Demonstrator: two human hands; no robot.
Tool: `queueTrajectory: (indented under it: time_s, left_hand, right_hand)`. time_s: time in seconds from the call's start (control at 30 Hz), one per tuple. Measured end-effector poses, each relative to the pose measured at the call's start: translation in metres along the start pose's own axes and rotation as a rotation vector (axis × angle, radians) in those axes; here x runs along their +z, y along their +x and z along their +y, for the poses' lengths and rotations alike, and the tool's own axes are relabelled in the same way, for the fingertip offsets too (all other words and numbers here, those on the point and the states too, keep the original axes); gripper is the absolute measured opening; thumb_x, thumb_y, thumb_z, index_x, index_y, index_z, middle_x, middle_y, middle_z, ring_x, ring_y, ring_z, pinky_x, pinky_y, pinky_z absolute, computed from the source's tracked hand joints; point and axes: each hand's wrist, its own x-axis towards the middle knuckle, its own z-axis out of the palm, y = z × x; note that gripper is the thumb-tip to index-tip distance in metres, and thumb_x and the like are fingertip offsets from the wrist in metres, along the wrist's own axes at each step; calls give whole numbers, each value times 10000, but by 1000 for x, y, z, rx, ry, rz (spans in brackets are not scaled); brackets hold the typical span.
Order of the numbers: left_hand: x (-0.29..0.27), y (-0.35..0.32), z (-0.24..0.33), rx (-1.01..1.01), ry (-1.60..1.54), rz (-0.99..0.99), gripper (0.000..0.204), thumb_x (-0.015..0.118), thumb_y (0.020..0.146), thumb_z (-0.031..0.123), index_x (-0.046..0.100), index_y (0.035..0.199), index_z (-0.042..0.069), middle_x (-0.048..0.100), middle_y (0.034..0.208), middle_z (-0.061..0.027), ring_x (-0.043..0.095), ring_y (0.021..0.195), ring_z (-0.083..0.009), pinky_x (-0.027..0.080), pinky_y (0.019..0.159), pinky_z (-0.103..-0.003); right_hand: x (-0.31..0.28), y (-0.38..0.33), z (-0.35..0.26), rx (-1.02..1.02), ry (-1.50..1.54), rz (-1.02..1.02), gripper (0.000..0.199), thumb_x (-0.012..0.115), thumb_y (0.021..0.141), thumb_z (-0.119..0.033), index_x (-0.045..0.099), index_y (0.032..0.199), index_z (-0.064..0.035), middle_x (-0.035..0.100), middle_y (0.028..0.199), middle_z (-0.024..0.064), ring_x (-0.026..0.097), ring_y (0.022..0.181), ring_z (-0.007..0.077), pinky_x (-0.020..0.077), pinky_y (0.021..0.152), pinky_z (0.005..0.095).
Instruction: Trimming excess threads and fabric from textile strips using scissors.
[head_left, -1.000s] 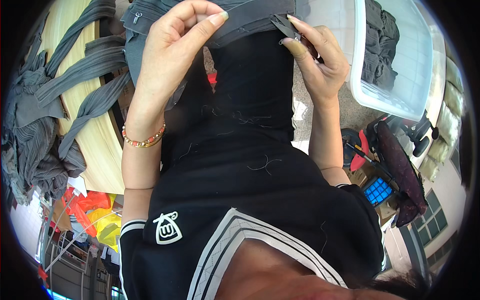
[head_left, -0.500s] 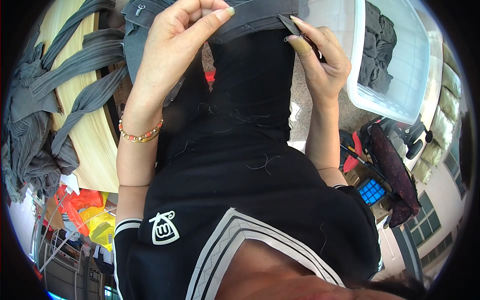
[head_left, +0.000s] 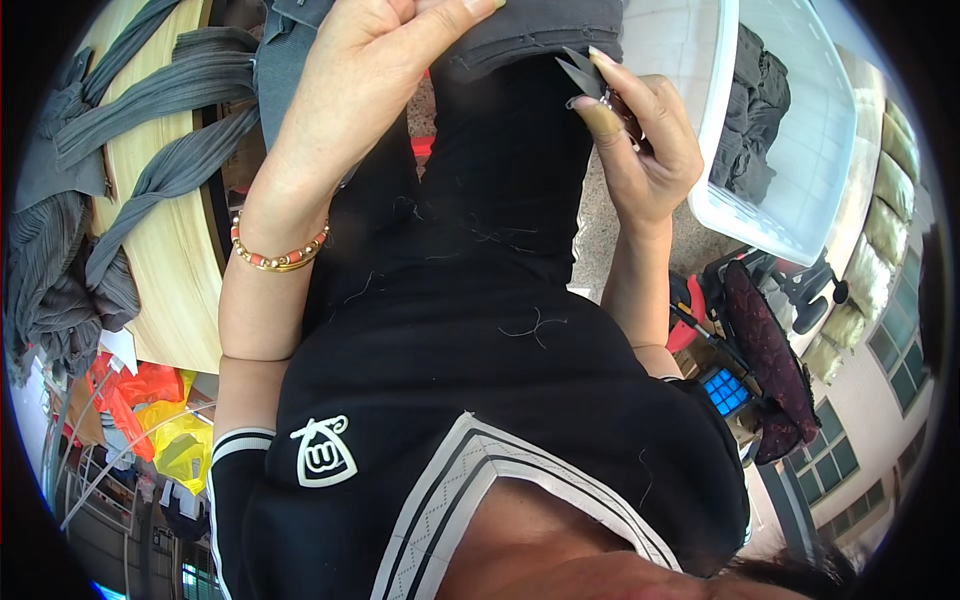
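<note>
A pair of small thread snips point(head_left: 582, 76) is in my right hand point(head_left: 648, 120), gripped between thumb and fingers, blades apart and pointing up and left. A yellowish cover wraps the thumb. The blades are just below the stitched hem of a dark grey garment point(head_left: 545, 28), which lies over my lap at the top edge. My left hand point(head_left: 365, 65), with a beaded bracelet on its wrist, is at the garment's left side, thumb pressed to the fingers. Its fingertips are cut off by the upper edge, so what they pinch is hidden.
On the left, grey garments point(head_left: 160, 90) with twisted sleeves or legs lie across a wooden board point(head_left: 180, 310). A translucent bin point(head_left: 765, 235) with folded dark clothes point(head_left: 750, 110) stands on the right. Below it is a dark red padded seat point(head_left: 770, 370). Red and yellow bags point(head_left: 180, 445) are lower left.
The snips' blades have spread apart and sit slightly lower, farther from the hem. My left hand has moved up and a little right. The garment's hem has shifted right.
</note>
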Motion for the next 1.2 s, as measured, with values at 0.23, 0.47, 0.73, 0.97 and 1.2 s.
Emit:
queueTrajectory:
  time_s: [0.23, 0.47, 0.73, 0.97, 1.2]
  left_hand:
    - [8, 5, 4, -15, 14, -18, 100, 577, 1065, 110, 630, 1070, 25, 626, 925, 55, 552, 839, -6, 448, 753, -162]
    - [10, 3, 8, -39, 50, -2, 104, 579, 1064, 119, 631, 1071, 30, 620, 928, 57, 548, 842, -5, 445, 751, -159]
    - [12, 4, 9, -52, 34, 17, 109, 573, 1070, 127, 625, 1071, 30, 606, 924, 58, 538, 837, -3, 443, 748, -155]
    - [14, 6, 9, -40, 10, 10, 112, 565, 1074, 127, 609, 1094, 26, 588, 939, 56, 525, 849, -1, 438, 749, -150]
    - [17, 7, 11, -12, 115, 10, 113, 560, 1077, 129, 607, 1093, 28, 578, 931, 56, 513, 839, -3, 433, 737, -146]
  right_hand:
    - [4, 1, -6, 15, -14, 9, 434, 902, 731, -121, 791, 1149, -93, 598, 744, -19, 490, 681, 117, 386, 634, 249]
    - [5, 4, -8, 20, 17, 17, 425, 901, 739, -112, 790, 1149, -86, 600, 750, -17, 489, 676, 110, 388, 613, 244]
    - [5, 6, -10, 75, 155, 12, 403, 887, 772, -92, 780, 1159, -49, 565, 755, -14, 452, 649, 69, 324, 569, 219]
    - [3, 8, -11, 89, 161, -2, 399, 886, 774, -85, 779, 1156, -39, 558, 761, -10, 449, 646, 63, 322, 563, 217]
    - [2, 9, -14, 60, 109, -3, 396, 884, 769, -79, 781, 1150, -40, 566, 762, -6, 475, 650, 70, 344, 567, 216]
